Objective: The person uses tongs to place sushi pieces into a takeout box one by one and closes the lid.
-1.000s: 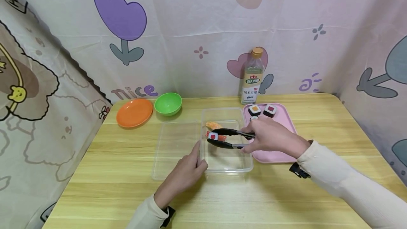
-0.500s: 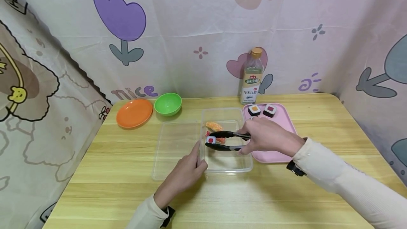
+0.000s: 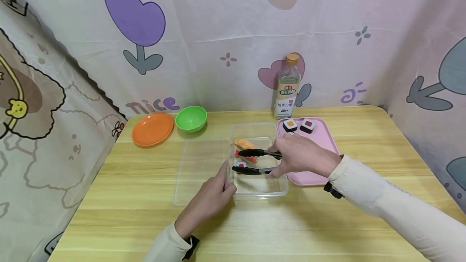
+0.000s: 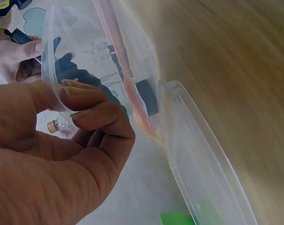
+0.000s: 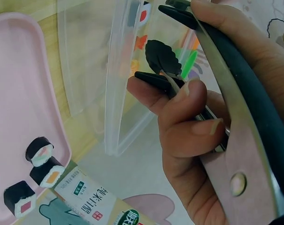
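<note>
My right hand (image 3: pixel 303 155) grips black-and-metal tongs (image 3: pixel 255 171) over a clear plastic container (image 3: pixel 262 194). The tongs' black tips are spread apart. A white sushi roll (image 3: pixel 241 164) with a red centre lies inside at the left wall, by the lower tip. Behind it are an orange sushi piece (image 3: pixel 244 144) and a red-orange one (image 3: pixel 251 159), partly covered by the tongs. My left hand (image 3: pixel 211 197) pinches the container's left rim; thumb and fingertips meet on it in the left wrist view.
A pink tray (image 3: pixel 309 179) with several dark-wrapped sushi rolls (image 5: pixel 19 199) stands to the right. A clear lid (image 3: pixel 200 173) lies left of the container. An orange plate (image 3: pixel 152 129), a green bowl (image 3: pixel 191 119) and a vinegar bottle (image 3: pixel 286 92) stand at the back.
The tongs moved slightly left and spread wider, letting go of the white sushi roll, which now sits lower in the container. My left hand stayed at the rim.
</note>
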A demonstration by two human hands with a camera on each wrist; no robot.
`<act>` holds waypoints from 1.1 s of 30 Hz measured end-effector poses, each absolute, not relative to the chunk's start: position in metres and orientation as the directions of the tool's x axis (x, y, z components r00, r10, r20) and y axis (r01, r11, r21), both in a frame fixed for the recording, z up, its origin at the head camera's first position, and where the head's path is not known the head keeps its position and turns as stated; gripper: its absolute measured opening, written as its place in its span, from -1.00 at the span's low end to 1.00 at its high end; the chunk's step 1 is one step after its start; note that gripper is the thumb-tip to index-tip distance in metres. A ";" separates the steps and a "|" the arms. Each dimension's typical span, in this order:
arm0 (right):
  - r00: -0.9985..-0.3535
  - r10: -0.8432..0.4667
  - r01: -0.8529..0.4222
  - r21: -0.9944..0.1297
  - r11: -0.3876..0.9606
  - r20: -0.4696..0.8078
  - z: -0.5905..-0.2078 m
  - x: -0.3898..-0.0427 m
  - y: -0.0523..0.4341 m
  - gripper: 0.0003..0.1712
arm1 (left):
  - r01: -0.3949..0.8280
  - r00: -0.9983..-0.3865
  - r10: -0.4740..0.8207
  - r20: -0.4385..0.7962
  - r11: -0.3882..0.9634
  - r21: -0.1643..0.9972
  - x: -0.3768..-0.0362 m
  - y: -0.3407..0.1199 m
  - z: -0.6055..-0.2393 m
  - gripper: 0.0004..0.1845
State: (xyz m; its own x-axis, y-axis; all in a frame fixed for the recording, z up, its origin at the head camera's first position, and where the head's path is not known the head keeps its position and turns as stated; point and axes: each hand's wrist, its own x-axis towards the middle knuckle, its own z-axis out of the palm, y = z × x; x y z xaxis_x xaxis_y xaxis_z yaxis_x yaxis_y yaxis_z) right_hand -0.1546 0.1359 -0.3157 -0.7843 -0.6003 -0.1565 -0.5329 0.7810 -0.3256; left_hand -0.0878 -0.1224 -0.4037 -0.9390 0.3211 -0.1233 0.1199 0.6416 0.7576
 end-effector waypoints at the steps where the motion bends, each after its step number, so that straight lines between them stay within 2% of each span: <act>1: -0.785 -0.599 -0.531 -0.325 0.782 -0.157 -0.316 -0.155 0.136 -0.23 | 0.120 -0.939 0.321 -0.124 0.643 0.757 -0.088 -0.122 -0.404 -0.19; 11: -0.807 -0.576 -0.499 -0.371 0.783 -0.130 -0.314 -0.156 0.147 -0.21 | 0.117 -0.939 0.319 -0.128 0.647 0.754 -0.088 -0.121 -0.404 -0.19; 21: -0.854 -0.512 -0.419 -0.469 0.778 -0.087 -0.307 -0.158 0.173 -0.31 | 0.104 -0.937 0.318 -0.142 0.644 0.758 -0.088 -0.122 -0.403 -0.18; 25: -0.865 -0.500 -0.434 -0.461 0.774 -0.026 -0.304 -0.157 0.187 -0.38 | 0.104 -0.938 0.318 -0.141 0.642 0.760 -0.088 -0.122 -0.403 -0.18; 33: -0.920 -0.385 -0.312 -0.454 0.835 -0.074 -0.302 -0.159 0.215 -0.15 | 0.105 -0.936 0.321 -0.141 0.639 0.762 -0.089 -0.121 -0.403 -0.18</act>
